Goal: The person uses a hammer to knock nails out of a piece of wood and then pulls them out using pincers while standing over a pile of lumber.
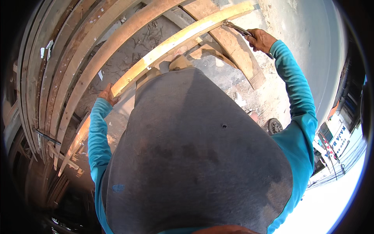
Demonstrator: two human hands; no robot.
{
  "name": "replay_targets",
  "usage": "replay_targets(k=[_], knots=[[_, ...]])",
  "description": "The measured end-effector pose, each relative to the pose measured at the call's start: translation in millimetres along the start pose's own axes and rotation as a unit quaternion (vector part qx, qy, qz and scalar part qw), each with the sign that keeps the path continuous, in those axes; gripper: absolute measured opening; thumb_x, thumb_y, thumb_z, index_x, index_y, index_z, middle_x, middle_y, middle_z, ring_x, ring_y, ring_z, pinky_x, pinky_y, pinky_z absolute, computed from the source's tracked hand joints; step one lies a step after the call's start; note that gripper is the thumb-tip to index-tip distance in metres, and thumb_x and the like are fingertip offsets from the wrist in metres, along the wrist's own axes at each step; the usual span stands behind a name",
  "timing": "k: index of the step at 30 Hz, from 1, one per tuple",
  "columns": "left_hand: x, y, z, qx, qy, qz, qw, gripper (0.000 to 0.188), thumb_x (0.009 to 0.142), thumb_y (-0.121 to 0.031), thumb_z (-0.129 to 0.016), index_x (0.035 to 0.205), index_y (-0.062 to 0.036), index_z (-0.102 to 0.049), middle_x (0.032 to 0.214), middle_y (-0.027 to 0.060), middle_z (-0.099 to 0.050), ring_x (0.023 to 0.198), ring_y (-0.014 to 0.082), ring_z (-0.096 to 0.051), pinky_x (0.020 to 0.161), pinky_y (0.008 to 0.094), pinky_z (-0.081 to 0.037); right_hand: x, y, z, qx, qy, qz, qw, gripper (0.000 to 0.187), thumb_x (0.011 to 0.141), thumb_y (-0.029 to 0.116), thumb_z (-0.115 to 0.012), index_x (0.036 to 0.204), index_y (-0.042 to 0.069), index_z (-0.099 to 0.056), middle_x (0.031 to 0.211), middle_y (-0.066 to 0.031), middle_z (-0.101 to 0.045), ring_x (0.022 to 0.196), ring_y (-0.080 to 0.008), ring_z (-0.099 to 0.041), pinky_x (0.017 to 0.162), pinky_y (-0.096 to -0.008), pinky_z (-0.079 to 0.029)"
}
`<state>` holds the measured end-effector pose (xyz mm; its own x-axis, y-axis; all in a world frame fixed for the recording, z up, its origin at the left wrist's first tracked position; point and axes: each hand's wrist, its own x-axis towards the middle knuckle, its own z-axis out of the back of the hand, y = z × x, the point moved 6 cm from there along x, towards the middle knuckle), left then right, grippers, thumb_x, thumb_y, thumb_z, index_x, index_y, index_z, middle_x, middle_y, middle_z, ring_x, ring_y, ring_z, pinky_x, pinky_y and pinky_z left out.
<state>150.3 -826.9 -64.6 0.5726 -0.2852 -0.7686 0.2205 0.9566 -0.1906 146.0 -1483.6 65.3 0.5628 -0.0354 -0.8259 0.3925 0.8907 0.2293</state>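
A long wooden plank (171, 46), bowed by the lens, runs from the lower left to the upper right in front of me. My left hand (108, 95) is closed round it near its left part, thumb and fingers at its edges. Farther up, my right hand (261, 39) grips a slim metal hand tool (238, 29) with a long dark handle. The tool's small head meets the plank's edge near its right end. Whether it is a hammer or pincers I cannot make out, and any nail there is too small to see.
Several long planks (91, 74) lie side by side on the left. Beneath the held plank, a wider board (239, 48) slants across the dusty ground (148, 37), with wood scraps about. A small black wheel (274, 126) stands on the right, below a smooth grey surface (315, 50).
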Motion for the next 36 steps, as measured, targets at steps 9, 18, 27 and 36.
replay_targets(k=[9, 18, 27, 36], knots=[[7, 14, -8, -0.026, 0.066, 0.027, 0.997, 0.104, 0.068, -0.036, -0.090, 0.149, 0.0009, -0.036, 0.123, 0.0282, -0.065, 0.117, 0.0427, -0.062, 0.101, 0.0434, -0.051, -6, 5, -73, 0.488, 0.073, 0.019, 0.869, 0.049, 0.101, 0.019, -0.047, 0.140, -0.011, -0.044, 0.106, -0.0226, -0.071, 0.090, -0.0275, -0.074, 0.081, -0.0343, -0.060], [8, 6, 0, -0.040, 0.050, -0.009, 0.998, 0.098, 0.069, -0.036, -0.087, 0.146, 0.0011, -0.039, 0.121, 0.0261, -0.066, 0.117, 0.0416, -0.063, 0.099, 0.0441, -0.051, 5, 7, -81, 0.691, 0.215, 0.108, 0.682, 0.057, 0.103, 0.030, -0.047, 0.147, -0.005, -0.040, 0.106, -0.0214, -0.071, 0.095, -0.0334, -0.073, 0.086, -0.0433, -0.061], [2, 9, -11, -0.011, 0.040, 0.039, 0.998, 0.096, 0.069, -0.034, -0.087, 0.144, 0.0017, -0.040, 0.123, 0.0270, -0.064, 0.115, 0.0426, -0.062, 0.099, 0.0438, -0.051, 0, 15, -101, 0.746, 0.211, 0.095, 0.625, 0.045, 0.104, 0.033, -0.046, 0.133, -0.002, -0.052, 0.079, 0.0028, -0.051, 0.054, -0.0033, -0.045, 0.044, -0.0187, -0.042], [3, 11, -6, -0.005, 0.047, 0.011, 0.999, 0.090, 0.071, -0.032, -0.086, 0.142, -0.0020, -0.040, 0.119, 0.0225, -0.067, 0.111, 0.0386, -0.066, 0.094, 0.0421, -0.053, -9, 34, -83, 0.731, 0.125, 0.081, 0.666, 0.041, 0.107, 0.024, -0.036, 0.130, -0.007, -0.050, 0.089, -0.0063, -0.060, 0.069, -0.0131, -0.063, 0.059, -0.0247, -0.055]])
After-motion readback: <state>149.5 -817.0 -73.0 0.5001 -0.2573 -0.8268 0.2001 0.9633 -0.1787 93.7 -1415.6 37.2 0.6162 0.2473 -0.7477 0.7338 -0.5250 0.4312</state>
